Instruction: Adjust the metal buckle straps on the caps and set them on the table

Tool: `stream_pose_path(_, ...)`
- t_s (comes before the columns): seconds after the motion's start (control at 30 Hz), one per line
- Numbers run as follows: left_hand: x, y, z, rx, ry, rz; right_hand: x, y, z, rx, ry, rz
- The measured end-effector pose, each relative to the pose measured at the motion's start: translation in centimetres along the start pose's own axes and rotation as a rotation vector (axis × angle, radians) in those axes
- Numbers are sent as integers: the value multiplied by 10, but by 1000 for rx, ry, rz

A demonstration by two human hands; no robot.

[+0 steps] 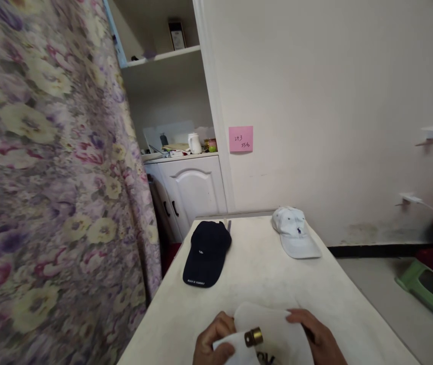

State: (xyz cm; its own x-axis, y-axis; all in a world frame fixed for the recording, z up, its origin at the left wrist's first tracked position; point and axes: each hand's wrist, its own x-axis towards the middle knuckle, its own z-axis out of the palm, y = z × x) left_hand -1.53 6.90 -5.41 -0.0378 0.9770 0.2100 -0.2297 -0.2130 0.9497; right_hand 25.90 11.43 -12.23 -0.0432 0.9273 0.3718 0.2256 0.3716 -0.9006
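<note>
At the near edge of the view, a white cap (288, 342) is held between my two hands over the table. My left hand (212, 339) pinches its left part, thumb on top, beside a brass-coloured buckle (253, 337). Fingers of my right hand (315, 334) curl over the cap's right edge. Dark lettering shows partly on the cap, and its lower part is cut off by the frame. Further off on the table lie a dark navy cap (208, 251) to the left and a pale blue cap (294, 233) to the right.
A cream-covered table (260, 274) stretches toward the wall. The floral curtain (60, 177) hangs close on the left. Behind stands a white cabinet (195, 190) with a white jug (194, 143) on it. A green stool (429, 294) stands on the floor at right.
</note>
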Motion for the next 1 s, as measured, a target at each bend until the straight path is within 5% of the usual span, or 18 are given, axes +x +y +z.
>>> stream_pose_path(0.3, -11, -16, 4, -125, 193, -159, -11, 0, 3, -16, -110, 189)
stream_pose_path(1.0, -10, -17, 4, -138, 185, -121, -13, 2, 7, -41, -111, 220)
